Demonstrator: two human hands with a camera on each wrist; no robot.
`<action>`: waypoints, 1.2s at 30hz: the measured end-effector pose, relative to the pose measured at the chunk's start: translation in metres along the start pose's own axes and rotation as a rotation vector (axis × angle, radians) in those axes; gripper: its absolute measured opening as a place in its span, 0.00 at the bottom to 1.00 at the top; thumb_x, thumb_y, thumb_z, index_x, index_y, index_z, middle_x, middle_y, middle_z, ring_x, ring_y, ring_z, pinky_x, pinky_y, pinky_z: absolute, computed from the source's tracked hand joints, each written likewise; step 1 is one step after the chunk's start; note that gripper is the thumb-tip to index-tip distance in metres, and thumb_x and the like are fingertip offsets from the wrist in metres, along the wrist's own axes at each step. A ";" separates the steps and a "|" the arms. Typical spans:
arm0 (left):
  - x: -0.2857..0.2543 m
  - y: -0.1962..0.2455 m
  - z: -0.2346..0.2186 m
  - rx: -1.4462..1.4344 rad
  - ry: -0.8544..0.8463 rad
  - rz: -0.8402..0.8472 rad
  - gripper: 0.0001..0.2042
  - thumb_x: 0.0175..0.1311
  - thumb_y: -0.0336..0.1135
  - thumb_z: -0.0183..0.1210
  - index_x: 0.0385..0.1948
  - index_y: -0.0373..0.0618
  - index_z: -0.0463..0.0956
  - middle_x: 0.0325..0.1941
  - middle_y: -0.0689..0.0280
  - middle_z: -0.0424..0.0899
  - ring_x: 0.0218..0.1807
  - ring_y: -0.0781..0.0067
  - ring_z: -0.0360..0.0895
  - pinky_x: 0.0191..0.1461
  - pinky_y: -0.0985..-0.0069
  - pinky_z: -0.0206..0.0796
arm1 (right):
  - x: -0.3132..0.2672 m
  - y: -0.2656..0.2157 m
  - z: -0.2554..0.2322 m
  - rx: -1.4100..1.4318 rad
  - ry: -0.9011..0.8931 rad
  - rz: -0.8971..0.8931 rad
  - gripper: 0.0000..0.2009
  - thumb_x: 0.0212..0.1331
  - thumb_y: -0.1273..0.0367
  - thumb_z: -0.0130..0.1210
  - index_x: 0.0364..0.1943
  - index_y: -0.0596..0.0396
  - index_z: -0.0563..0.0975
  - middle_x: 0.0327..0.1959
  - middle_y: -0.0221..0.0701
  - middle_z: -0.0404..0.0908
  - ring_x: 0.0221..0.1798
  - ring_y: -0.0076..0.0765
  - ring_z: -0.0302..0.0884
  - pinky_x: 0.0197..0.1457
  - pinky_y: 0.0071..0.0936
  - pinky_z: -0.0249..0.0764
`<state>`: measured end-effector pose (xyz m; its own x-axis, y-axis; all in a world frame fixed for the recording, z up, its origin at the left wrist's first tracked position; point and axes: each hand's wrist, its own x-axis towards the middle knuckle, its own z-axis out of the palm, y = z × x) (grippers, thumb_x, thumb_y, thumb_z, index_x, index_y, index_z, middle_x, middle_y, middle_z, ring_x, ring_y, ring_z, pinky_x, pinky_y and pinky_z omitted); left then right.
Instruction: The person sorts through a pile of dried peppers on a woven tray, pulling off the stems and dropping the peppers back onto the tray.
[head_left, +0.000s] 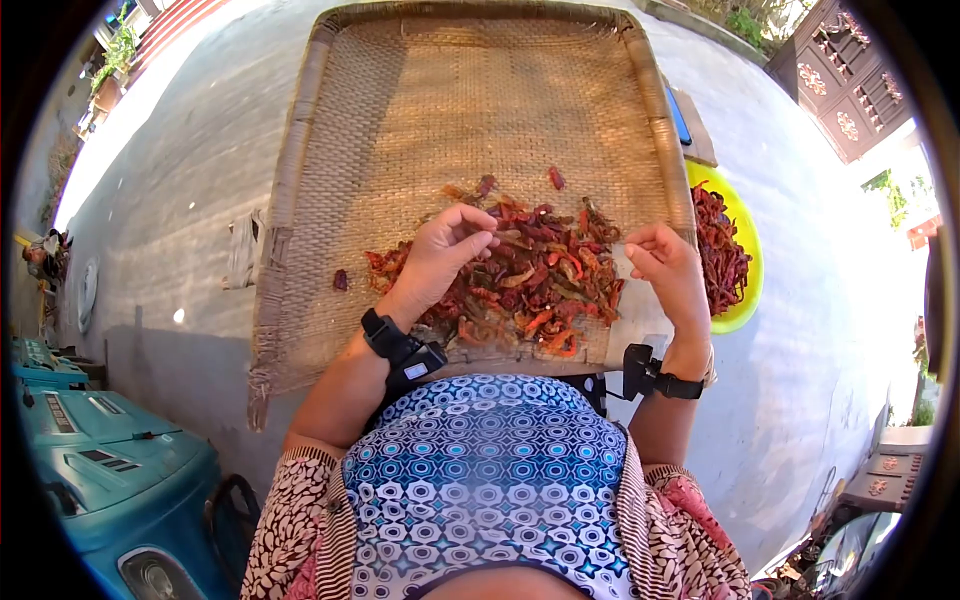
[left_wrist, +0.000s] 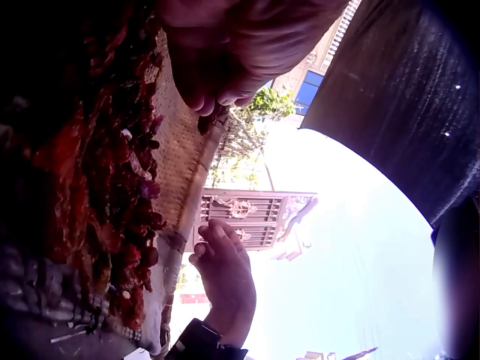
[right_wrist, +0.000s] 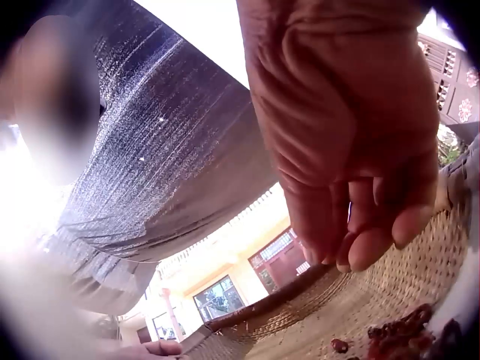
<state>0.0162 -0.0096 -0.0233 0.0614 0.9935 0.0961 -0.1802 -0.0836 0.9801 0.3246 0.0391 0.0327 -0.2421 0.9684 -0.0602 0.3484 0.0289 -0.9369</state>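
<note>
Dried red chili peppers (head_left: 540, 290) lie in a loose heap on the near part of a woven tray (head_left: 480, 90). My left hand (head_left: 440, 255) is over the heap's left side, thumb and forefinger brought together. In the left wrist view, a dark red chili pepper (left_wrist: 213, 120) shows at the tips of the left hand's bent fingers (left_wrist: 196, 97). On the heap's right, near the tray's side rim, my right hand (head_left: 668, 268) hovers with loosely bent fingers. Nothing shows between the right hand's fingers (right_wrist: 369, 249) in the right wrist view.
A yellow basin (head_left: 738, 290) full of dried chilies stands beyond the tray's right rim. A few stray chilies (head_left: 556, 178) lie apart from the heap. A teal vehicle (head_left: 120, 470) stands at the lower left on the concrete floor (head_left: 190, 260).
</note>
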 end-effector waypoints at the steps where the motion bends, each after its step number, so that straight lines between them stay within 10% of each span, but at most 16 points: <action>1: 0.000 0.000 -0.001 0.033 0.003 0.001 0.06 0.68 0.28 0.58 0.44 0.46 0.75 0.43 0.70 0.81 0.41 0.82 0.79 0.42 0.84 0.73 | -0.007 -0.006 0.008 0.004 -0.155 0.038 0.10 0.57 0.70 0.62 0.41 0.58 0.79 0.31 0.28 0.81 0.35 0.25 0.77 0.39 0.25 0.74; 8: -0.002 0.004 0.001 0.425 -0.005 0.165 0.08 0.65 0.27 0.60 0.44 0.46 0.78 0.49 0.69 0.77 0.46 0.82 0.75 0.48 0.82 0.70 | -0.020 -0.003 0.042 -0.688 -0.289 -0.229 0.10 0.47 0.72 0.65 0.36 0.52 0.79 0.23 0.31 0.75 0.31 0.38 0.75 0.34 0.34 0.68; 36: -0.010 0.020 0.019 0.246 -0.222 -0.032 0.07 0.66 0.31 0.62 0.40 0.45 0.74 0.36 0.74 0.76 0.38 0.86 0.73 0.43 0.83 0.68 | -0.012 -0.043 0.090 -0.421 -0.188 -0.262 0.13 0.50 0.69 0.64 0.39 0.52 0.75 0.33 0.35 0.82 0.36 0.44 0.80 0.38 0.35 0.73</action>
<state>0.0307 -0.0226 -0.0011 0.2809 0.9570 0.0731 0.0666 -0.0955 0.9932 0.2315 0.0036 0.0429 -0.5144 0.8554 0.0607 0.5787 0.3985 -0.7116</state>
